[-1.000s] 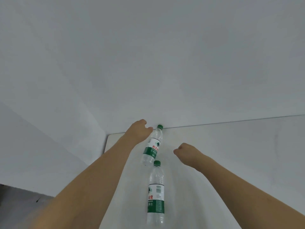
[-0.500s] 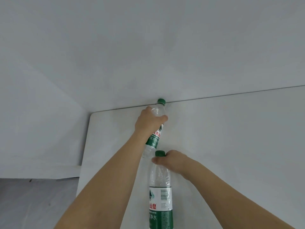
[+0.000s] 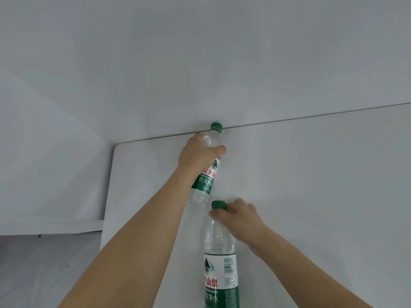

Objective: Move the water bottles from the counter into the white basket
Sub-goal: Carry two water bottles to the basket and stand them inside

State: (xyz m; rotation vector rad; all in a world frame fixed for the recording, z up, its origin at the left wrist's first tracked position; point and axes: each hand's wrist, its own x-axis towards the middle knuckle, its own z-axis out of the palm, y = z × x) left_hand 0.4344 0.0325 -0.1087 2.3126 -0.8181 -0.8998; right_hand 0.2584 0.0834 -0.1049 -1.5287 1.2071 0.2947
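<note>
Two clear water bottles with green caps and green labels stand on the white counter (image 3: 311,185). The far bottle (image 3: 205,181) is close to the back wall; my left hand (image 3: 199,155) grips its upper part just below the neck. The near bottle (image 3: 220,263) stands in front of it, and my right hand (image 3: 238,215) holds its neck right under the cap. The white basket is not in view.
The counter's left edge (image 3: 109,196) has a rounded back corner, with grey floor (image 3: 44,270) below it. A plain white wall (image 3: 200,63) rises directly behind the counter.
A second ago both hands hovered near the bottles holding nothing. Since then my left hand closed on the far bottle and my right hand closed on the near bottle's neck.
</note>
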